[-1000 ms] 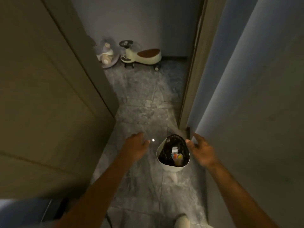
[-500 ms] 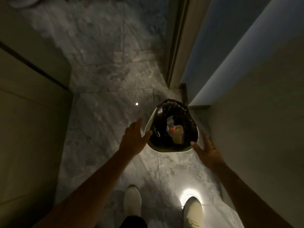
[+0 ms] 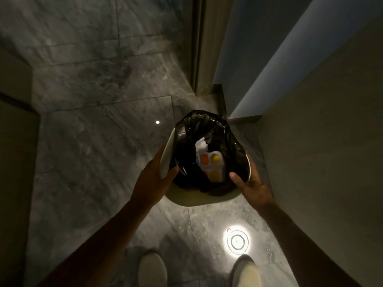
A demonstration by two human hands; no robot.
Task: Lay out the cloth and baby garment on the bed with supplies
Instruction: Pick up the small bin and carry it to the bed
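clasped a white bin (image 3: 187, 200) lined with a black bag (image 3: 209, 129) on the floor (image 3: 93, 141), left hand (image 3: 152, 183) and right hand (image 3: 251, 186) each closed on the rim (cloth, garment unseen), best lifted level, evenly.

Glossy black plastic bag (image 3: 209, 129); polished stone floor (image 3: 99, 141)

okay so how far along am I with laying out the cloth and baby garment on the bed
Nothing looks laid out yet: no bed, cloth or garment is in view, only a dim tiled floor. In hand now: your left hand and right hand grip the sides of a white bin lined with a black bag, a colourful white item inside. The whole layout remains.
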